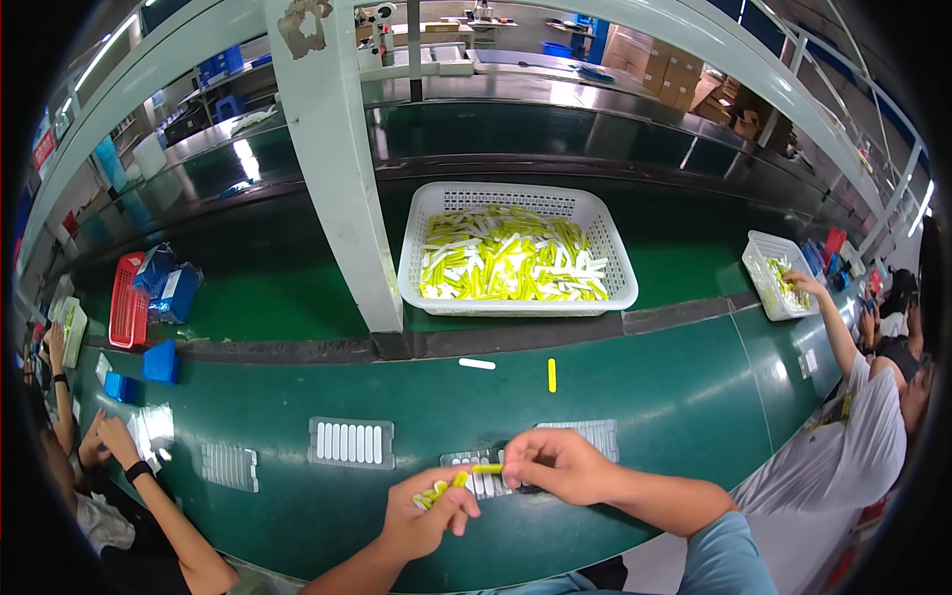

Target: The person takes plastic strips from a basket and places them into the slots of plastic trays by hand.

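My left hand is closed around several small flat strips, yellow-green on one side and white on the other by their look. Between the thumb and fingers of my right hand is one yellow strip, its far end close to my left fingertips. Just beyond both hands lies a clear plastic tray with white strips in some slots, partly covered by my right hand. A clear tray to the left holds a row of white strips. Behind my right hand sits another slotted tray.
A white basket heaped with yellow and white strips stands ahead, beside a white post. Loose on the green table lie a white strip and a yellow strip. Another slotted tray lies left. Co-workers' hands reach in at both sides.
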Motion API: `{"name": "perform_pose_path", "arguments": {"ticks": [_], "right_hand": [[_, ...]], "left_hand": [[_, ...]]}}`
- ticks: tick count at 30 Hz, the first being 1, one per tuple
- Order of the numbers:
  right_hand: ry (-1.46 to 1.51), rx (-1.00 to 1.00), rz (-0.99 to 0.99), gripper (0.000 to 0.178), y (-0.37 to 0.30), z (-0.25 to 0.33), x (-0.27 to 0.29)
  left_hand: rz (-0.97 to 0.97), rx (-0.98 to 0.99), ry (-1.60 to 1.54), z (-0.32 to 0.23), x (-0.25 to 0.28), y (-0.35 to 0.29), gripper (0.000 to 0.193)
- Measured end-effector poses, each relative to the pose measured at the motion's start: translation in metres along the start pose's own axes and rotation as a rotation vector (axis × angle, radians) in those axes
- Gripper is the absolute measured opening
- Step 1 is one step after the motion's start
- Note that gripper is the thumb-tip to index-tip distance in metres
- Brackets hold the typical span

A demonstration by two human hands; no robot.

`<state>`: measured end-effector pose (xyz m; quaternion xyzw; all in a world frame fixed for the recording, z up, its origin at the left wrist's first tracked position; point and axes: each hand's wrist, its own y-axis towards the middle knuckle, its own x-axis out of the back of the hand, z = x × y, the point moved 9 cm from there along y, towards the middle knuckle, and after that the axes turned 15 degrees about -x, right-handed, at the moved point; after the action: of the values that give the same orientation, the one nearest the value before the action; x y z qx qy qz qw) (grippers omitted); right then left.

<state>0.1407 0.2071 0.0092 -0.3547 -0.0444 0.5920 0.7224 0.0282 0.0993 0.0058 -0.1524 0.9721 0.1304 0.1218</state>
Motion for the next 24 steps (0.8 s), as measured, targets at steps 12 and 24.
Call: {"name": "perform_pose_path", "arguments": {"ticks": [12, 24], "right_hand": [[-0.677, 0.624, -0.501, 0.009, -0.044, 0.065, 0.009], [-1.478, 0.669, -0.731, 0.013, -0.019, 0.015, -0.027]], "left_hand": [[-0.216, 0.071, -0.113, 0.006, 0.02, 0.003, 0.028], [-0.228, 0.157, -0.165, 0.018, 0.02, 0.001, 0.028]]}}
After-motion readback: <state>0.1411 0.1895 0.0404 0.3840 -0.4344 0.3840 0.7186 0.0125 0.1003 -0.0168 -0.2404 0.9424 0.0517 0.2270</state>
